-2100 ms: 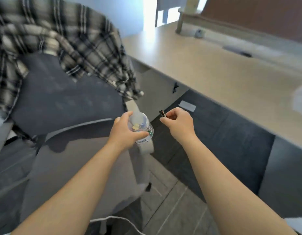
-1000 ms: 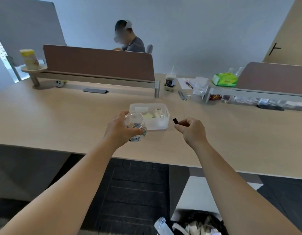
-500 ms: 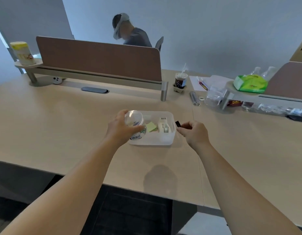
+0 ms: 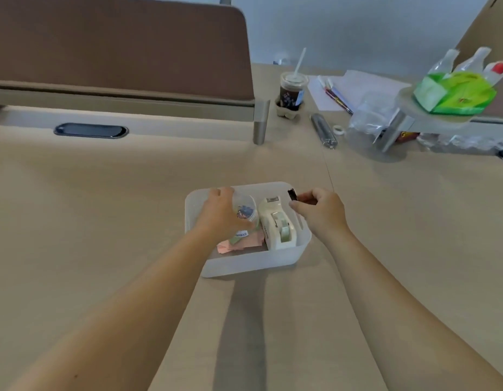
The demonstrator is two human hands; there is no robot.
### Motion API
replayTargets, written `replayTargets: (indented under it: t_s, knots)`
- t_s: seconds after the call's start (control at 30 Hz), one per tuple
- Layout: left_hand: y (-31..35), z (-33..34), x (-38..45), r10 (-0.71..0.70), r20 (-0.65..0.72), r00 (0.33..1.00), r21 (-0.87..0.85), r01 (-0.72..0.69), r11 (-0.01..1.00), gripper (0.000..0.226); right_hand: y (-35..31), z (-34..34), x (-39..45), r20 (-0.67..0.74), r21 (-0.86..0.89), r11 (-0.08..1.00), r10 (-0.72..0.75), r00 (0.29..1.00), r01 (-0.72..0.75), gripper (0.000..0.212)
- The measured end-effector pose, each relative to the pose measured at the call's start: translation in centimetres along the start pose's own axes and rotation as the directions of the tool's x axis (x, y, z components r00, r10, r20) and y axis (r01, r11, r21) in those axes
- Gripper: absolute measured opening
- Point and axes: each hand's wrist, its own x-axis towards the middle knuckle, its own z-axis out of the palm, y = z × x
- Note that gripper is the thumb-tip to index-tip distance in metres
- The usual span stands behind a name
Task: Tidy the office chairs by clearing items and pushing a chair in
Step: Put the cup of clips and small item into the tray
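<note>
A translucent white bin [image 4: 244,263] sits on the beige desk [image 4: 103,221]. My left hand [image 4: 219,213] grips a small clear plastic bottle [image 4: 246,214] and holds it down inside the bin's left part. Beside it in the bin stand a cream tape dispenser [image 4: 275,224] and pink paper notes [image 4: 239,245]. My right hand [image 4: 320,211] pinches a small black object [image 4: 292,194] over the bin's far right corner. No chair is in view.
A brown desk divider [image 4: 117,46] runs along the back left. An iced drink cup with a straw [image 4: 292,91], pens, papers, a clear bag and a green packet [image 4: 456,94] on a small shelf crowd the back right.
I turned from the chair with the plaid shirt to the desk. Both hands moved forward over the bin, and the bottle has gone down into it.
</note>
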Motion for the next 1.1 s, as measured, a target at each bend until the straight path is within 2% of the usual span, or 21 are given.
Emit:
replayTargets:
  t_s: [0.13, 0.27, 0.37, 0.43, 0.57, 0.63, 0.7, 0.8, 0.9, 1.0, 1.1]
  knots:
    - [-0.8, 1.4, 1.7, 0.019, 0.061, 0.998, 0.085, -0.024, 0.996, 0.082, 0.3, 0.5, 0.8, 0.001, 0.023, 0.999, 0.024, 1.000, -0.024, 0.019]
    - [-1.4, 1.6, 2.0, 0.032, 0.081, 0.996, 0.052, -0.036, 0.998, 0.077, 0.2, 1.3, 0.8, 0.028, 0.006, 1.000, 0.005, 1.000, -0.005, 0.010]
    - [-1.4, 0.2, 1.4, 0.065, -0.039, 0.997, 0.017, -0.065, 0.998, 0.054, -0.5, 2.4, 0.8, 0.057, -0.007, 1.000, -0.004, 0.998, 0.004, 0.008]
    - [-1.6, -1.4, 0.8, 0.065, -0.143, 0.988, -0.014, -0.068, 0.998, 0.040, -1.2, 3.6, 0.6, 0.082, -0.029, 0.999, -0.012, 0.997, 0.015, 0.014]
    - [-3.4, -4.8, -0.9, 0.010, -0.299, 0.954, -0.119, -0.048, 0.992, 0.029, -2.9, 6.5, -0.2, 0.181, -0.068, 0.996, -0.041, 0.983, 0.054, 0.013]
    - [-4.7, -6.0, -1.9, -0.036, -0.326, 0.945, -0.159, -0.017, 0.987, 0.029, -3.6, 8.0, -0.7, 0.246, -0.130, 0.989, -0.034, 0.969, 0.067, 0.008]
    - [-6.1, -6.6, -2.8, -0.080, -0.335, 0.939, -0.188, 0.016, 0.982, 0.028, -4.1, 9.4, -1.2, 0.320, -0.228, 0.970, -0.007, 0.947, 0.084, 0.019]
    - [-7.7, -6.7, -3.4, -0.134, -0.329, 0.935, -0.218, 0.063, 0.974, 0.028, -4.1, 11.3, -1.7, 0.421, -0.371, 0.925, 0.083, 0.903, 0.087, 0.024]
    - [-8.6, -6.5, -3.6, -0.163, -0.309, 0.937, -0.237, 0.090, 0.967, 0.028, -3.8, 12.6, -1.7, 0.412, -0.408, 0.910, 0.114, 0.904, 0.071, 0.039]
    - [-8.8, -6.3, -3.7, -0.171, -0.303, 0.937, -0.247, 0.096, 0.964, 0.028, -4.3, 12.5, -2.0, 0.364, -0.345, 0.933, 0.035, 0.931, 0.100, 0.027]
    - [-8.3, -6.5, -4.2, -0.173, -0.319, 0.932, -0.246, 0.095, 0.965, 0.028, -4.6, 11.8, -2.2, 0.296, -0.280, 0.946, -0.074, 0.952, 0.160, 0.024]
